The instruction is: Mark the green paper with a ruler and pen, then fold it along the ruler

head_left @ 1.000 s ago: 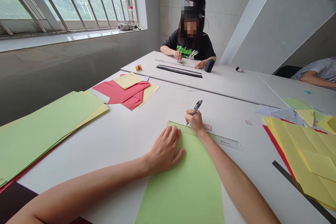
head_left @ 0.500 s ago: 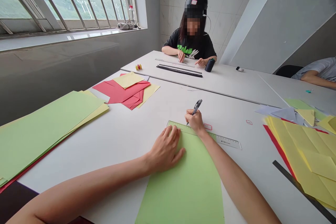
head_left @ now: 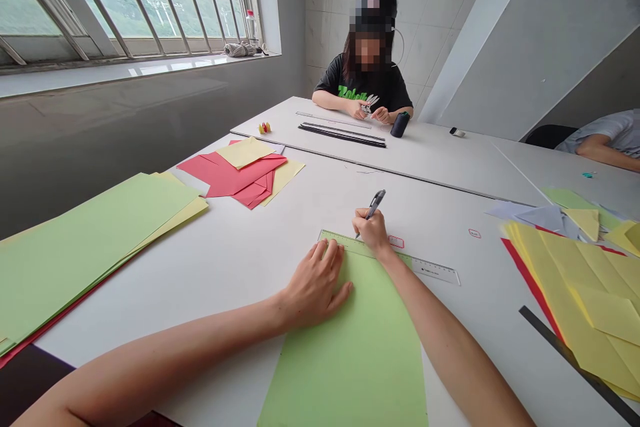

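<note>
A green sheet of paper (head_left: 360,353) lies in front of me on the white table. Across its far end rests a clear plastic ruler (head_left: 434,269), its right part sticking out past the sheet. My left hand (head_left: 317,283) lies flat on the paper with fingers outstretched, the fingertips on the ruler's left part. In my right hand (head_left: 371,232) is a grey pen (head_left: 376,203), tilted, its tip down at the ruler's far edge. The middle of the ruler is partly hidden by my right hand and wrist.
Green sheets (head_left: 100,233) are stacked at left, red and yellow papers (head_left: 235,173) beyond. Yellow papers (head_left: 590,293) and a black strip (head_left: 575,353) lie at right. Across the table sits a person (head_left: 370,80) near black strips (head_left: 340,135) and a dark thread spool (head_left: 400,125).
My hands, the pen, ruler and green sheet stay in place. The person opposite has lifted both hands off the ruler there and brought them together near the chest.
</note>
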Available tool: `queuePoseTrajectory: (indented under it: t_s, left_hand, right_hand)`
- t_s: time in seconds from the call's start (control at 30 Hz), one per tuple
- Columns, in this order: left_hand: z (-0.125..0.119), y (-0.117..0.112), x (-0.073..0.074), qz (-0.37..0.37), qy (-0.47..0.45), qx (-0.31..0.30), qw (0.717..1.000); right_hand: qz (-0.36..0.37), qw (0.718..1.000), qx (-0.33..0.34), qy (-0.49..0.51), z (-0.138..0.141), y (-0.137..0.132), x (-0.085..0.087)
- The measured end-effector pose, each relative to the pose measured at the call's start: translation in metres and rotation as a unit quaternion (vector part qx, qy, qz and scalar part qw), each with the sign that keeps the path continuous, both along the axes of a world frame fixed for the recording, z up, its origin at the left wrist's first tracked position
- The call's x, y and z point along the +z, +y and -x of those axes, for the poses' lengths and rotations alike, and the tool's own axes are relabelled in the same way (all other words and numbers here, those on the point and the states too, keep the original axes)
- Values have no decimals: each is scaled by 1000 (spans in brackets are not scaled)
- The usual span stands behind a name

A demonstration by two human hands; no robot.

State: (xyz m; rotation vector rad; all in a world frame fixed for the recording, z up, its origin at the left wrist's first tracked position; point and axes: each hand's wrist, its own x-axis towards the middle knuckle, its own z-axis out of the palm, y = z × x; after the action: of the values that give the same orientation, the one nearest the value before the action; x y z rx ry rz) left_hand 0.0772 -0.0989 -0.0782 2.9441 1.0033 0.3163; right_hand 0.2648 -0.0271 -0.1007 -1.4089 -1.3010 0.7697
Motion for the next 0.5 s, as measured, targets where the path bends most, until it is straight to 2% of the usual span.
queuePoseTrajectory:
  t_s: [0.5]
  left_hand:
    - [0, 0, 0, 3, -11, -3, 1000]
  right_hand:
    - [-5, 1000, -7, -4, 0, 0, -1]
